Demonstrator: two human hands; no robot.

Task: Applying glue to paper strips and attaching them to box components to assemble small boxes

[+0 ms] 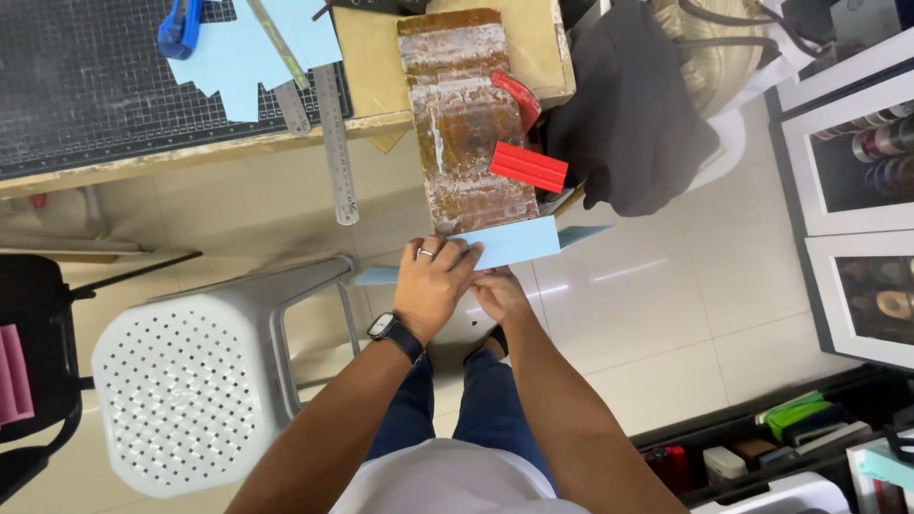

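Blue card strip [509, 243] lies across the near end of a worn wooden board [465, 124] overhanging the table [190, 157]; left hand [433, 286] presses it flat, right hand [500, 293] pinches its lower edge. Firm, even pressure should keep the fold straight

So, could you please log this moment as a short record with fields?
left hand: wears ring and watch, pressing on light blue sheet
right hand: gripping the sheet's near edge, partly hidden
sheet: lies at near end of worn brown board
on board: red block
bench: steel ruler overhanging edge
beside person: white perforated stool
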